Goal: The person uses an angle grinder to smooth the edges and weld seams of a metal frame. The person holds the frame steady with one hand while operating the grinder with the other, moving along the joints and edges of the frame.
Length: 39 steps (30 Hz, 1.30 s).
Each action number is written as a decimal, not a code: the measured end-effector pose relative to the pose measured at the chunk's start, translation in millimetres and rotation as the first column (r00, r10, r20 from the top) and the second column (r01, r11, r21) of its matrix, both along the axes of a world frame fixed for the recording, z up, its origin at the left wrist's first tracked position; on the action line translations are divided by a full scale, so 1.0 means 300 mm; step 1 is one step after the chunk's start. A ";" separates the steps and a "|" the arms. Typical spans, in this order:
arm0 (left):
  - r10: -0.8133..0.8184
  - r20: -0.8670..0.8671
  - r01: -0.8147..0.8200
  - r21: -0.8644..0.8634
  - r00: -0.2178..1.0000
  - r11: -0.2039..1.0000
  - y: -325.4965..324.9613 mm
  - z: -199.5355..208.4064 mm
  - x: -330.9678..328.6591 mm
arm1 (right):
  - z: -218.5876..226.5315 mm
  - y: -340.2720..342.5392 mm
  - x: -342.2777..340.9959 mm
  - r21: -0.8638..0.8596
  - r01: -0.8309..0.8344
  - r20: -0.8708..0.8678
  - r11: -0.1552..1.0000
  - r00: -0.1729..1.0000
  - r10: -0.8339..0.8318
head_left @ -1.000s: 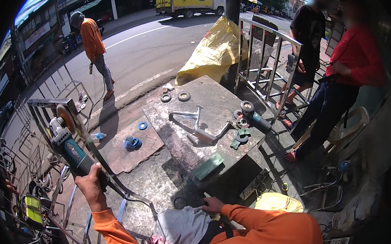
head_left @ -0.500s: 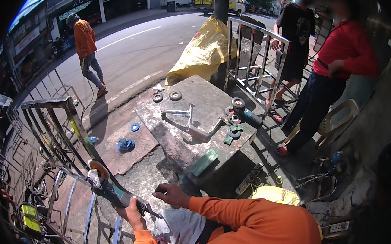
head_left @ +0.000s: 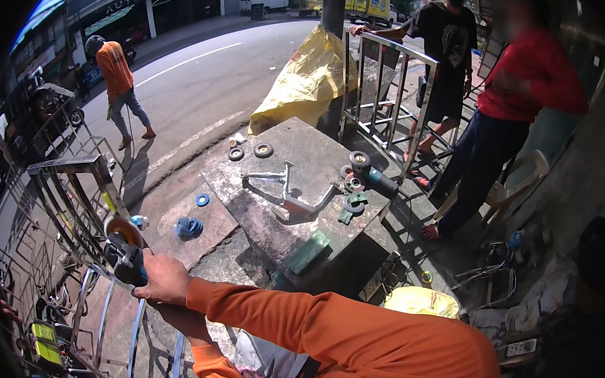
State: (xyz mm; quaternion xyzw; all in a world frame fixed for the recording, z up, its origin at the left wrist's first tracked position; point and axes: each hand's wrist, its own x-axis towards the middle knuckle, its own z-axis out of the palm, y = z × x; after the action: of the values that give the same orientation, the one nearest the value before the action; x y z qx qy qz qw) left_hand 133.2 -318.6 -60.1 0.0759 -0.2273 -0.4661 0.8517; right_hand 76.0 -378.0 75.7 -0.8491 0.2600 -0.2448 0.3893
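Observation:
An angle grinder (head_left: 126, 258) with a worn round disc (head_left: 125, 229) is held at the left, its disc against or very near a bar of the metal frame (head_left: 74, 165). My right hand (head_left: 165, 278) reaches across and is closed around the front of the grinder's body. Below it, my left hand (head_left: 186, 323) is partly covered by my right arm; its fingers and the grinder's rear are hidden. Beside them, a stack of blue discs (head_left: 188, 227) and a single blue ring (head_left: 202, 200) lie on the ground slab.
On the worktable (head_left: 242, 216) rest a bent metal bracket (head_left: 291, 195), several wheels and a second grinder (head_left: 381, 181). A yellow sack (head_left: 305, 81) leans by the post. Two people stand by a metal frame (head_left: 390, 89); another person (head_left: 119, 79) walks on the road.
My right hand has come from near my lap onto the grinder. The grinder has shifted left toward the frame. The person on the road has moved left, and a bystander now rests a hand on the frame.

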 end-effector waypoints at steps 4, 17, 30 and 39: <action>0.081 -0.076 -0.072 0.111 0.994 0.991 0.031 0.029 -0.020 | 0.014 0.073 -0.012 0.076 0.097 -0.010 0.992 0.995 -0.096; 0.291 0.815 -0.777 0.278 0.502 0.565 0.281 -0.027 -0.242 | -0.271 0.081 -0.013 0.284 -0.044 0.280 0.958 0.959 -0.038; 0.299 0.154 -0.310 0.741 0.942 0.596 0.379 -0.365 -0.334 | -0.718 0.132 0.027 0.823 -0.083 -0.004 0.562 0.988 0.153; 0.457 0.224 -0.430 0.802 0.860 0.415 0.592 -0.389 -0.402 | -0.865 0.351 0.054 0.380 -0.260 -0.130 0.888 0.935 0.330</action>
State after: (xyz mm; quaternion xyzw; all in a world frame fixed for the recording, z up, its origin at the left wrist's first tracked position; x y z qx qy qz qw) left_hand 12.4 -141.1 -176.9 0.5191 0.0615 -0.2758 0.8067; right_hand 92.3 -272.7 -183.9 -0.8135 0.2035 -0.0486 0.5427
